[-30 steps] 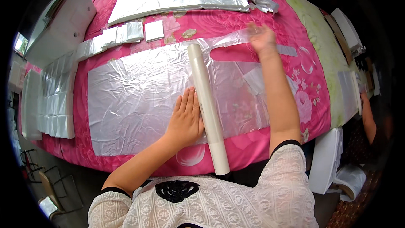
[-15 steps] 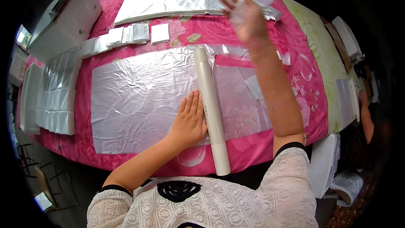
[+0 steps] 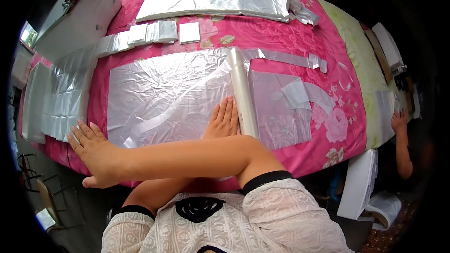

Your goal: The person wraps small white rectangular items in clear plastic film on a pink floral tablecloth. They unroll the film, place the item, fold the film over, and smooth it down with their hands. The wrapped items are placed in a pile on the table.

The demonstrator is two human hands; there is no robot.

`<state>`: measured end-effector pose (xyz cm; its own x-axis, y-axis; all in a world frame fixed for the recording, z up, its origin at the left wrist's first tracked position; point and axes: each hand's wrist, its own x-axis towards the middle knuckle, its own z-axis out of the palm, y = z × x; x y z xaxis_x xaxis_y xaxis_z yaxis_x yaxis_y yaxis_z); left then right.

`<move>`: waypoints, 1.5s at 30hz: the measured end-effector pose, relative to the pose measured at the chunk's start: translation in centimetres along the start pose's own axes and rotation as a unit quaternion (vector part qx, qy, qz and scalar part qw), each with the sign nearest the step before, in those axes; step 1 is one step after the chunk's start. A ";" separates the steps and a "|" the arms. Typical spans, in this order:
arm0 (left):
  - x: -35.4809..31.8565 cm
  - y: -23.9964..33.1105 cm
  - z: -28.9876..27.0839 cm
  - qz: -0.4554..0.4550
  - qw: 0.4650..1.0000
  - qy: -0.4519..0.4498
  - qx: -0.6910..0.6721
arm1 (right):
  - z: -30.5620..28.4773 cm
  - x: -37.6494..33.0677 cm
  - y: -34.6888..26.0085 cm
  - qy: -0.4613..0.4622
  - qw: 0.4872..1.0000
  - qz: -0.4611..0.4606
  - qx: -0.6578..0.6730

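A sheet of clear plastic bags point(image 3: 154, 84) lies spread over the pink cloth in front of me. Across its right part stands the long whitish tube point(image 3: 242, 89), pointing away from me. My left hand point(image 3: 224, 118) rests flat on the plastic with its fingers against the tube's left side. Crossing over my left forearm, my right arm reaches far left. There my right hand point(image 3: 101, 152) has its fingers spread and holds nothing, by the sheet's near left corner. Whether it touches the plastic I cannot tell. A small folded plastic piece point(image 3: 296, 93) lies right of the tube.
Folded plastic packets point(image 3: 65, 93) stand in rows at the left, more point(image 3: 166, 31) beyond the sheet. A thick stack of plastic bags point(image 3: 211, 0) lies at the far side. White foam boxes point(image 3: 86, 16) flank the table. Another person's hand point(image 3: 399, 119) is at the far right.
My right hand has swung from the far right across to the near left. A pale diagonal band now shows on the sheet. My left hand stays beside the tube.
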<state>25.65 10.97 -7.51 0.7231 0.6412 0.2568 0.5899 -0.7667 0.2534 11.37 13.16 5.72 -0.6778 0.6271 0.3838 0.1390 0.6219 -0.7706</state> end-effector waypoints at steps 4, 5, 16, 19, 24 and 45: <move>-0.6 -0.4 -0.4 -0.043 0.999 0.016 0.019 | -6.4 -7.0 0.6 0.054 0.995 -0.087 -0.021; -0.2 0.3 -0.2 -0.039 0.999 0.030 0.020 | -9.0 -10.2 1.0 0.072 0.992 -0.059 -0.082; -1.0 -0.5 -3.3 -0.016 0.981 0.063 -0.182 | -15.3 -28.3 4.5 0.025 0.936 0.157 -0.314; -2.8 -1.9 -6.3 0.004 0.947 0.080 -0.311 | -13.8 -26.9 5.2 0.012 0.939 0.132 -0.317; -9.1 -6.6 -12.5 -0.046 0.947 0.131 -0.290 | -8.8 -19.1 2.9 -0.128 0.983 0.088 -0.103; -24.7 -5.7 -15.9 -0.423 0.886 0.092 -0.164 | 4.9 0.0 8.6 0.035 0.970 0.010 -0.239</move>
<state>-1.29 0.05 -0.48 -0.0170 0.9998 -0.0145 0.7350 0.0223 0.6777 9.01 16.21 -3.41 -0.6237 0.6610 0.4172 0.4814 0.7454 -0.4612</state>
